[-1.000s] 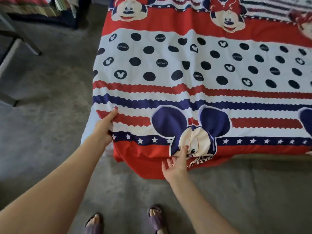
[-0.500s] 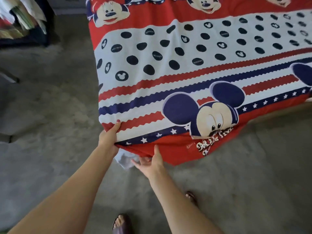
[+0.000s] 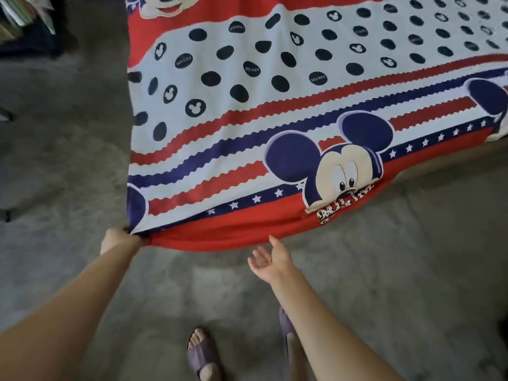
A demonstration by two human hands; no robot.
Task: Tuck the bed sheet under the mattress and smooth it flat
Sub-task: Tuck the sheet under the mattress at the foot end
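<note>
A red, white and navy bed sheet (image 3: 247,149) with cartoon mouse prints, dots and stripes covers the mattress, which is hidden beneath it. My left hand (image 3: 116,239) grips the sheet's near left corner, pulled out taut over the floor. My right hand (image 3: 270,258) hovers palm up, fingers apart, just below the red hem near the middle of the bed's near edge, holding nothing. The red border hangs loose along that edge.
Grey concrete floor (image 3: 384,270) surrounds the bed's near and left sides. My feet in purple sandals (image 3: 203,353) stand close to the bed. Stacked items (image 3: 24,12) sit at the far left corner, and furniture legs show at the left edge.
My left hand has pulled the sheet corner outward and toward me, stretching it. My right hand has come off the hem and now hangs open below it.
</note>
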